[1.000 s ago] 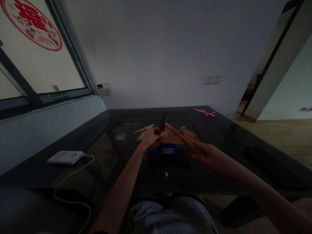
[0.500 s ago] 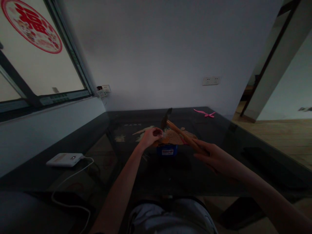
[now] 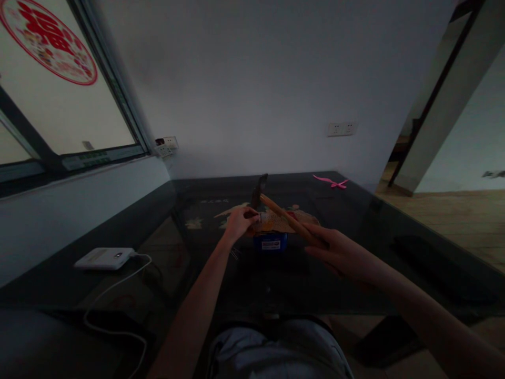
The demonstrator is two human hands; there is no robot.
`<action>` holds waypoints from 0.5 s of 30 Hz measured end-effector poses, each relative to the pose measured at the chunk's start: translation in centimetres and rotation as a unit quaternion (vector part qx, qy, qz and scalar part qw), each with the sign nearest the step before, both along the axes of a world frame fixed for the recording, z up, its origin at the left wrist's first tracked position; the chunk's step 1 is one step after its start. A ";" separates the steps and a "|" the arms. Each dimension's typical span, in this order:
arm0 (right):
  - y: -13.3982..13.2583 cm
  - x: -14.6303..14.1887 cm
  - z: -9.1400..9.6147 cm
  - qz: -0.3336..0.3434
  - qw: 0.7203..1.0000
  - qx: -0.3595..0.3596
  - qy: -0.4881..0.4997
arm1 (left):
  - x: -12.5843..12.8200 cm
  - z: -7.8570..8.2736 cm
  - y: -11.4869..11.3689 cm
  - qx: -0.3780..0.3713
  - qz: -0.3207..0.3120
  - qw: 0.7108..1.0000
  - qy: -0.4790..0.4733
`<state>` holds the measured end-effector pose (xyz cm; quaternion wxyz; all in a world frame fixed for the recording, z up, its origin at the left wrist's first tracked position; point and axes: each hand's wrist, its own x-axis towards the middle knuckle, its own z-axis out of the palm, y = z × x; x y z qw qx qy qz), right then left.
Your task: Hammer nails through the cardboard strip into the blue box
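Note:
My right hand [image 3: 335,250] is closed round the wooden handle of a hammer [image 3: 282,213]. The hammer's dark head is raised just behind and above the fingertips of my left hand [image 3: 240,222]. Thumb and forefinger of that left hand are pinched together at the left end of a flat brown piece [image 3: 272,223], on something too small to make out. The brown piece lies across a blue box [image 3: 270,243] with a white label. Several thin, nail-like slivers [image 3: 235,253] lie on the table below my left wrist.
The dark glossy table [image 3: 189,295] meets a wall at the back. A white power bank [image 3: 105,258] with a cable lies at left. A pink ribbon [image 3: 333,183] is at the far right, and a dark flat object [image 3: 437,268] lies near the right edge.
The hammer and my right hand have shifted a little to the left, bringing the head closer over my left fingers. My left hand stays at the brown piece.

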<state>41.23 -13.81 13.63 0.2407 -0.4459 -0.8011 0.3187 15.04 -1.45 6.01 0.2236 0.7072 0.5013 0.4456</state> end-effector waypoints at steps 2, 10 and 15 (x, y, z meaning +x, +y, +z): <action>0.2 -0.1 -0.2 0.006 1.000 -0.004 -0.008 | 0.0 -0.1 0.1 -0.001 0.009 1.000 0.007; -0.1 -0.3 0.4 0.000 1.000 -0.026 0.013 | -0.1 -0.3 0.2 0.002 0.024 0.999 0.023; 0.3 -0.2 -0.5 0.012 1.000 -0.019 0.012 | -0.2 -0.5 0.4 0.003 0.027 0.999 0.025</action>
